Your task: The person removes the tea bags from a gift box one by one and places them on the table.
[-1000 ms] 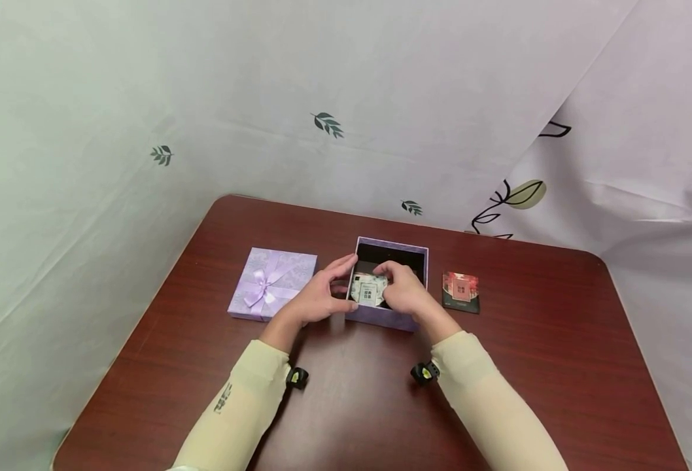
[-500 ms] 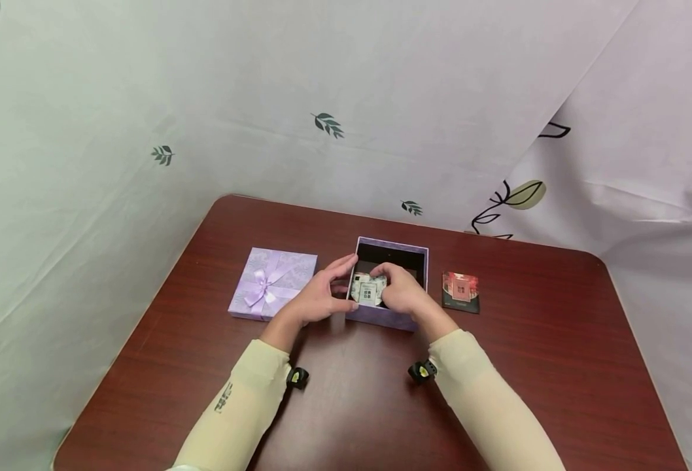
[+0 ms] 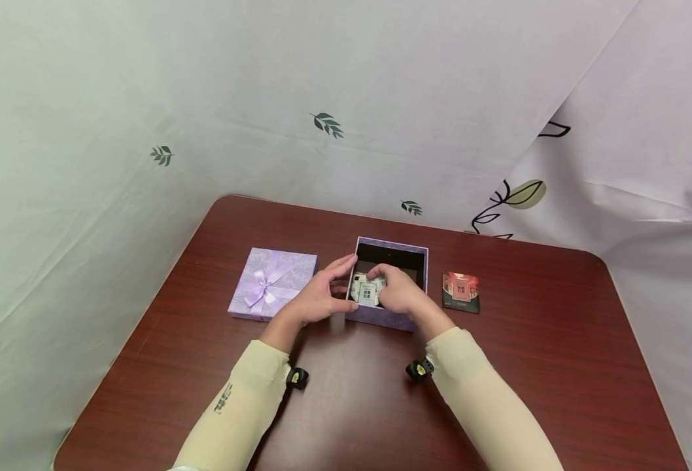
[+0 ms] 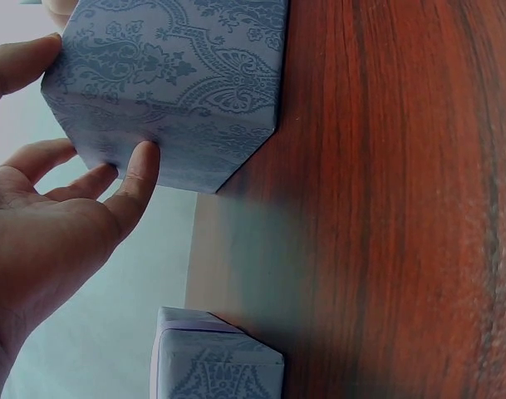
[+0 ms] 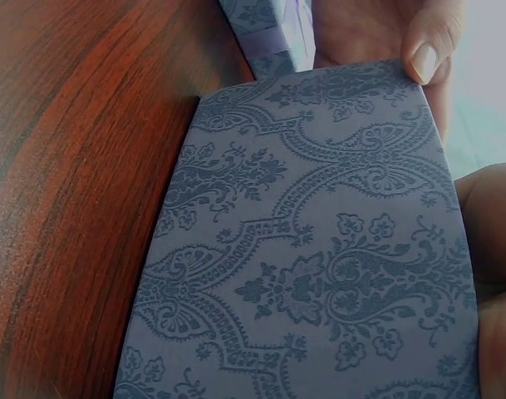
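A purple patterned gift box (image 3: 378, 316) stands uncovered on the table, its inside black. My left hand (image 3: 315, 297) holds its left side, thumb at the near corner and fingers along the wall; the left wrist view shows fingertips against the box's outer wall (image 4: 161, 66). Inside the box lies a pale tea packet (image 3: 366, 293) with a printed label, toward the left side. Reaching in over the near wall, my right hand (image 3: 401, 291) pinches the packet's right part. In the right wrist view the box's near wall (image 5: 319, 233) hides most of this hand.
Left of the box lies its purple lid (image 3: 290, 271) with a ribbon bow. A red and black tea packet (image 3: 461, 292) lies flat to the right. The dark red wooden table (image 3: 534, 353) has a pale cloth backdrop (image 3: 346, 98) behind it.
My right hand has shifted slightly left inside the box, and the pale tea packet has slid a little toward the left wall with it. The left hand has stayed put.
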`<action>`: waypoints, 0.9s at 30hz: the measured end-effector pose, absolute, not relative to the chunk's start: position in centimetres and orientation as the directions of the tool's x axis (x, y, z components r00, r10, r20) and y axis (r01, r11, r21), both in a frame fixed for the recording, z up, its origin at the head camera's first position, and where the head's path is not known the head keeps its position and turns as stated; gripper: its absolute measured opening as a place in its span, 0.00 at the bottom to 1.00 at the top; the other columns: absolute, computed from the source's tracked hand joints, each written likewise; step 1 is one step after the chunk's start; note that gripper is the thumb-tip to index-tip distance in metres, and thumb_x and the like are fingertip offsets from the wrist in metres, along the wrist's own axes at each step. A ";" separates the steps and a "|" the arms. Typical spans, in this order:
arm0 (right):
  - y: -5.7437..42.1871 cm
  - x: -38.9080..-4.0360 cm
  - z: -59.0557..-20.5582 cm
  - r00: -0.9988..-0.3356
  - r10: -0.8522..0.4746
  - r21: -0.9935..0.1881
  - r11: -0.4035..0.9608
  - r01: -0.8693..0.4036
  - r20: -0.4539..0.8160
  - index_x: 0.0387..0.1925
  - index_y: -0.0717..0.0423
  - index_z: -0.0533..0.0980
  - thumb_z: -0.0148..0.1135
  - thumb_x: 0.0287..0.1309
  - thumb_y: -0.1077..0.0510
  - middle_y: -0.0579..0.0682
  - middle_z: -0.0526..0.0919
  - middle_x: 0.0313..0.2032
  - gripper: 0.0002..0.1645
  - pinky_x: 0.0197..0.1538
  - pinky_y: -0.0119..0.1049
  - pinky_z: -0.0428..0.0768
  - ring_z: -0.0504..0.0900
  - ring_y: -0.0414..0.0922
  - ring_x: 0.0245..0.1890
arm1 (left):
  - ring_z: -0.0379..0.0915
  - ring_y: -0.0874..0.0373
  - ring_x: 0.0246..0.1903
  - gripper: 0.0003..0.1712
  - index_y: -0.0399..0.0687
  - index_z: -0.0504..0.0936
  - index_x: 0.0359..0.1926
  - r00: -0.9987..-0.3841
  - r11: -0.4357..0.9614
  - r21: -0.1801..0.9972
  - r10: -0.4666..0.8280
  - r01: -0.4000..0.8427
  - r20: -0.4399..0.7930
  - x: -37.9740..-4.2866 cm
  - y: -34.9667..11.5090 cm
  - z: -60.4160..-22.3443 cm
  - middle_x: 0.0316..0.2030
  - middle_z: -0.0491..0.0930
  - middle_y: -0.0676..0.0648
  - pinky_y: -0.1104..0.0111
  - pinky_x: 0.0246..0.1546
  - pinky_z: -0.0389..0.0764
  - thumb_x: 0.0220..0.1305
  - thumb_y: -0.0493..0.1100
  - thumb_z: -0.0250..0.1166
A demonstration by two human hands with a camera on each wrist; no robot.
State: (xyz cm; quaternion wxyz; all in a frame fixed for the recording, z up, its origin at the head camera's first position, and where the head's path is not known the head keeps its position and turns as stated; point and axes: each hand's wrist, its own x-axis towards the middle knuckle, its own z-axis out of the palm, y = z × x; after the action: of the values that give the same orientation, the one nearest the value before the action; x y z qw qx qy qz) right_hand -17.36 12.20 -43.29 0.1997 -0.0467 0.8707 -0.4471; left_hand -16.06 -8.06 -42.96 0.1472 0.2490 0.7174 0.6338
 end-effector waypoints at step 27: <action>11.6 -17.8 -43.4 -0.894 -0.290 -0.737 0.673 0.064 -0.341 0.54 0.63 0.75 0.48 0.49 0.79 0.57 0.78 0.39 0.30 0.30 0.34 0.73 0.75 0.49 0.32 | 0.57 0.34 0.67 0.53 0.30 0.56 0.74 -0.833 0.065 0.980 0.538 0.191 0.126 -17.4 -8.2 -46.4 0.75 0.50 0.35 0.48 0.58 0.74 0.48 0.23 0.71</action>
State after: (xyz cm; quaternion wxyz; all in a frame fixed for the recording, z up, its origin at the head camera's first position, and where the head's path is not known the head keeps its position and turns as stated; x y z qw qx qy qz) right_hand -17.78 11.63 -43.45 0.2210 -0.0637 0.8875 -0.3993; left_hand -17.38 -8.21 -46.44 0.1370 0.2542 0.7167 0.6348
